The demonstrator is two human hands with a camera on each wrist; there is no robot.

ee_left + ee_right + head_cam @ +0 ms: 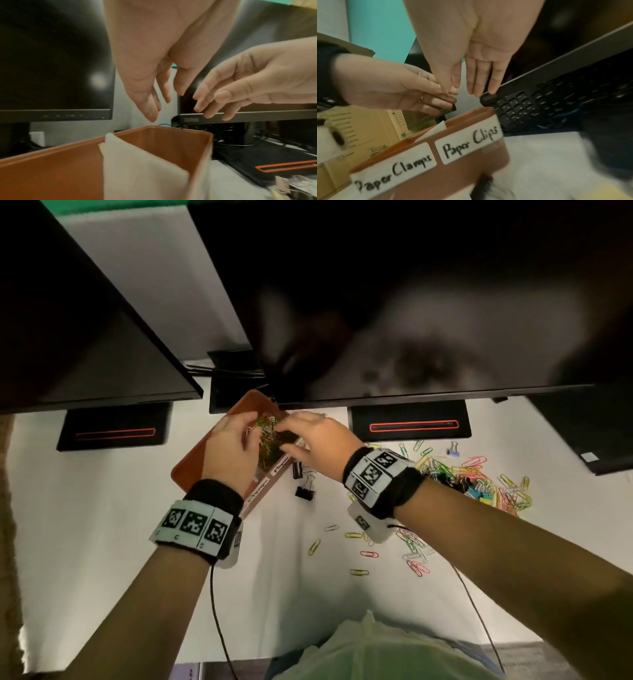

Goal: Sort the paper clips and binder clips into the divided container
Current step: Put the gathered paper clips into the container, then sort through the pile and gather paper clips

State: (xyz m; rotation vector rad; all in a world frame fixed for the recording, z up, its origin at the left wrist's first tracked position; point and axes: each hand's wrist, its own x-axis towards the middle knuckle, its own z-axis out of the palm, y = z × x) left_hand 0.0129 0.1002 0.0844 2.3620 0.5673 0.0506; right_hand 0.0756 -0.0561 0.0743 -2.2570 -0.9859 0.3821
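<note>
The brown divided container (191, 463) stands under both my hands. Its front carries the labels "Paper Clamps" (393, 169) and "Paper Clips" (469, 143), and a white divider (137, 162) splits it. A tangle of paper clips (269, 446) lies in the far compartment. My left hand (251, 436) hangs over the container with fingers straight and nothing seen in it (166, 106). Just right of it, my right hand (284, 436) hovers with fingers extended and empty (465, 93). A pile of coloured clips (479, 477) lies to the right. Two black binder clips (303, 491) sit beside the container.
Two dark monitors (411, 302) overhang the white table, their black bases (409, 422) behind the container. A black keyboard (556, 97) lies beyond it, and a cardboard box (359, 135) stands to its left. Loose paper clips (363, 553) are scattered near the front, and wrist cables (219, 628) trail down.
</note>
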